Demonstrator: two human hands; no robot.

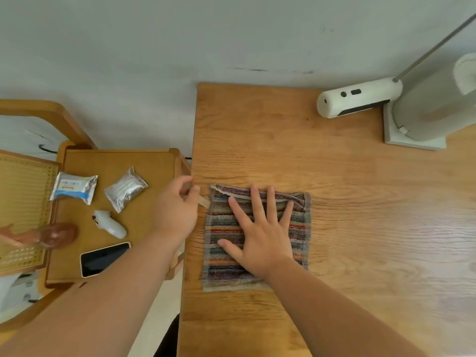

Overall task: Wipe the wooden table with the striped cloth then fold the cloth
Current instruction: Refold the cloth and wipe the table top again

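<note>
Head view: striped cloth (257, 235) flat on wooden worktop (347, 202) near its left edge, far edge turned over; right hand (260, 233) spread flat pressing it; left hand (177, 207) pinches the cloth's tag (204, 201); wiping looks finished, folding barely started.

No text can be read anywhere. The white and blue packet (73, 188) on the side table (144, 161) carries printed lines, but they are too small and blurred to make out. The silver pouch (126, 189) beside it shows no readable mark either.
</note>
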